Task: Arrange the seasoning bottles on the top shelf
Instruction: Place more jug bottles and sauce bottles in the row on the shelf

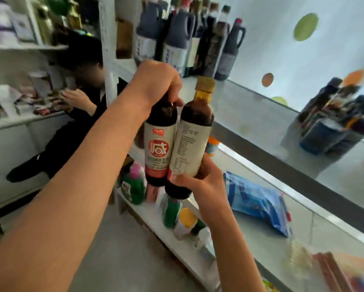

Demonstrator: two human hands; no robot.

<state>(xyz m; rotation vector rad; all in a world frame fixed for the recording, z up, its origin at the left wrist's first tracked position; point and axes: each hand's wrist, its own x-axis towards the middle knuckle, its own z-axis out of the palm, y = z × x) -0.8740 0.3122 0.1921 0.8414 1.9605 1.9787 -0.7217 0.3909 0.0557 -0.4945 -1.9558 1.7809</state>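
Note:
Two dark seasoning bottles hang side by side in the air in front of the white shelving. My left hand (155, 85) grips the neck of the left bottle (159, 148), which has a red-and-white label. My right hand (202, 186) holds the base of the right bottle (192, 140), which has a gold cap and its white back label facing me. The bottles touch each other. On the top shelf (250, 110) a cluster of dark bottles (189, 39) stands at the far left end, and another dark group (337, 119) stands further right.
A lower white shelf holds a blue bag (259, 201); the shelf below it holds green and white bottles (172, 209). A person in dark clothes (75, 123) works at the shelves on the left. The wall behind has coloured dots.

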